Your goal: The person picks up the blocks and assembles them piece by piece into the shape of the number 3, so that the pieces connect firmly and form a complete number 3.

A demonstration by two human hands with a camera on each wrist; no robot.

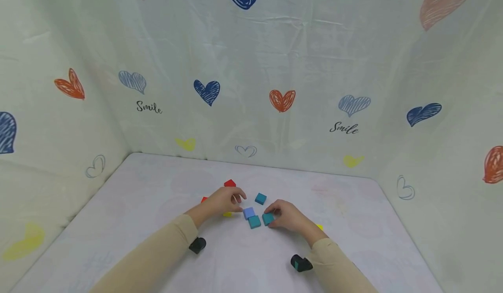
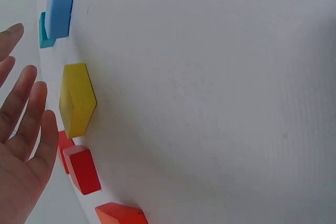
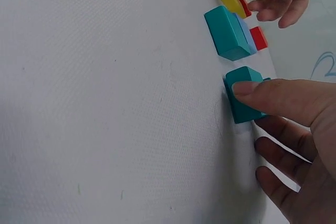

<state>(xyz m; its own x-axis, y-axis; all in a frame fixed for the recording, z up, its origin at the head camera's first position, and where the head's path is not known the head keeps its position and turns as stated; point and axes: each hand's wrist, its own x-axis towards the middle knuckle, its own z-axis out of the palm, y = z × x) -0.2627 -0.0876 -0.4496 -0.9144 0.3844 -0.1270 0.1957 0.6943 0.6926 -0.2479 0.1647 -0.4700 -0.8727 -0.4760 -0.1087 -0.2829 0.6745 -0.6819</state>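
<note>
My right hand (image 1: 288, 215) pinches a teal block (image 3: 242, 95) between thumb and fingers, at the tabletop. Just left of it, a second teal block (image 1: 254, 222) touches a light blue block (image 1: 249, 213). A third teal block (image 1: 260, 198) lies farther back, apart from these. My left hand (image 1: 227, 200) hovers to the left of the blue block with loosely bent fingers and nothing in them. Beneath it, mostly hidden in the head view, is a yellow block (image 2: 77, 100). In the left wrist view, red blocks (image 2: 82, 169) lie close to the yellow one.
A red block (image 1: 229, 183) lies behind my left hand. An orange-red block (image 2: 122, 214) shows at the bottom of the left wrist view. Another yellow piece (image 1: 320, 226) peeks out beside my right forearm. A heart-printed curtain (image 1: 243, 122) borders the white table (image 1: 157, 188).
</note>
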